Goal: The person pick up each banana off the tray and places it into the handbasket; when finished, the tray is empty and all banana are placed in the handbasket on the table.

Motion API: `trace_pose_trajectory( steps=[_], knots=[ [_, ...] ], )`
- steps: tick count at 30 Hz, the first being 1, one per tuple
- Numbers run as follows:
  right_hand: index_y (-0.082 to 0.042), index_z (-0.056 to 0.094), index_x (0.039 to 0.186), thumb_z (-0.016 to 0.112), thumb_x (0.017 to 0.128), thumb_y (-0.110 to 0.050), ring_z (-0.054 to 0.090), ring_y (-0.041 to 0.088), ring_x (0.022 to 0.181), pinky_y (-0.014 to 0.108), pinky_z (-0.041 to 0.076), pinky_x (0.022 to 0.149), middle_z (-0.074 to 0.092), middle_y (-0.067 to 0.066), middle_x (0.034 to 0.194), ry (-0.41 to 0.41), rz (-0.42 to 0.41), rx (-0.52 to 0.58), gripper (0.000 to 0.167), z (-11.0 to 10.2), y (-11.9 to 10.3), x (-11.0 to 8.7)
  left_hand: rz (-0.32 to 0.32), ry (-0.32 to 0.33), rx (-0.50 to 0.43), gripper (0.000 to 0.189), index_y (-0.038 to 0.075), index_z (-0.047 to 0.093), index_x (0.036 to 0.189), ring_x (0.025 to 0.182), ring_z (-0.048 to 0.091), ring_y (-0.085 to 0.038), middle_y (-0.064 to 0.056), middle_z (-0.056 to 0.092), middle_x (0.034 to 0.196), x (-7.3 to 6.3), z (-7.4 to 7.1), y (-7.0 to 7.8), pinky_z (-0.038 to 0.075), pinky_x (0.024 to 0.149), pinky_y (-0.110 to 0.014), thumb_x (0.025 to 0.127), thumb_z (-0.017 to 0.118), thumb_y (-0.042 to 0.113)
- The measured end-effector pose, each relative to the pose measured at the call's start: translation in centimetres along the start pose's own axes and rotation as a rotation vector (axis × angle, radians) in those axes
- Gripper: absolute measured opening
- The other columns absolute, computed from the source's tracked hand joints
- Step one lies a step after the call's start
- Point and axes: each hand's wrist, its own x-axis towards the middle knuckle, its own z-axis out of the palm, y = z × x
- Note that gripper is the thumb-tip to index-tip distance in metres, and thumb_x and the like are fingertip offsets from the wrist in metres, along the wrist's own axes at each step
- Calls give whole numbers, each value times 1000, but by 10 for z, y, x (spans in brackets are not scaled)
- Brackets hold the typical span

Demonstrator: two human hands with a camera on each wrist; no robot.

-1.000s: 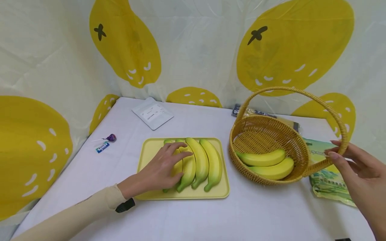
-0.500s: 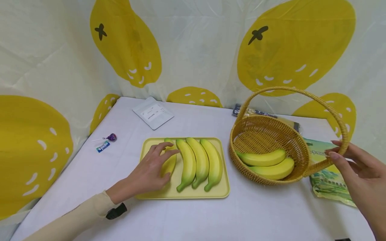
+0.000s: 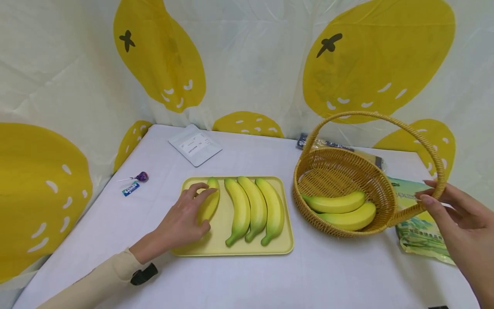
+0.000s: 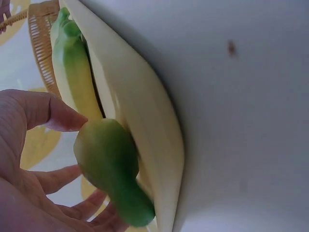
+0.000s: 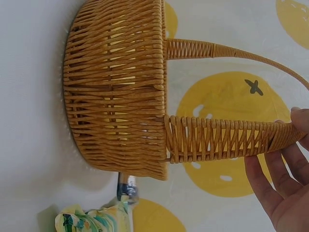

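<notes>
In the head view, my left hand (image 3: 179,225) holds the leftmost banana (image 3: 210,204) on the yellow tray (image 3: 222,227), thumb on its near side and fingers over the far side. The left wrist view shows this banana's green stem end (image 4: 108,154) between thumb and fingers. Three more bananas (image 3: 256,210) lie side by side on the tray, a gap away. My right hand (image 3: 463,225) grips the handle (image 3: 436,165) of a wicker basket (image 3: 328,169), with fingers and thumb around it in the right wrist view. Two bananas (image 3: 349,210) lie inside the basket.
A silver pouch (image 3: 195,146) lies behind the tray. To the left are a lollipop (image 3: 142,176) and a small blue wrapped sweet (image 3: 131,189). A green printed bag (image 3: 420,231) and a dark-ended clear packet (image 3: 332,145) sit beside and behind the basket.
My left hand has moved left across the tray, shifting the leftmost banana left and away from the other three. The right hand and basket have stayed in place.
</notes>
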Motion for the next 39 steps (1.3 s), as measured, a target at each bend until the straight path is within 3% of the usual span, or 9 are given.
trace_pose_trajectory(
  steps=[13,27,33,39],
  knots=[
    [4,66,139,65,99,10,65,4,102,7,44,88,69,-8,119,5,5,26,40,1,-1,0,-52,14,23,78,5,53,151,112,60,-34,-18,49,144,0,4,-7,54,70,-46,75,70,3],
    [5,66,138,65,99,10,63,3,107,6,44,88,67,-9,122,-5,-12,27,39,0,-1,-1,-22,34,11,72,4,55,150,114,59,-35,-18,54,138,3,-2,-9,51,94,-53,80,71,1],
    [6,66,137,65,98,11,63,3,108,7,44,88,68,-8,122,3,-11,32,39,0,-1,0,4,65,3,72,5,55,150,117,58,-35,-18,54,140,6,-6,-6,51,96,-53,80,71,1],
    [4,66,139,65,99,10,65,2,104,7,44,88,68,-10,122,3,-11,27,40,0,0,-1,44,87,-4,71,6,56,149,113,60,-34,-19,53,140,10,-8,-3,52,89,-50,79,70,0]
  ],
)
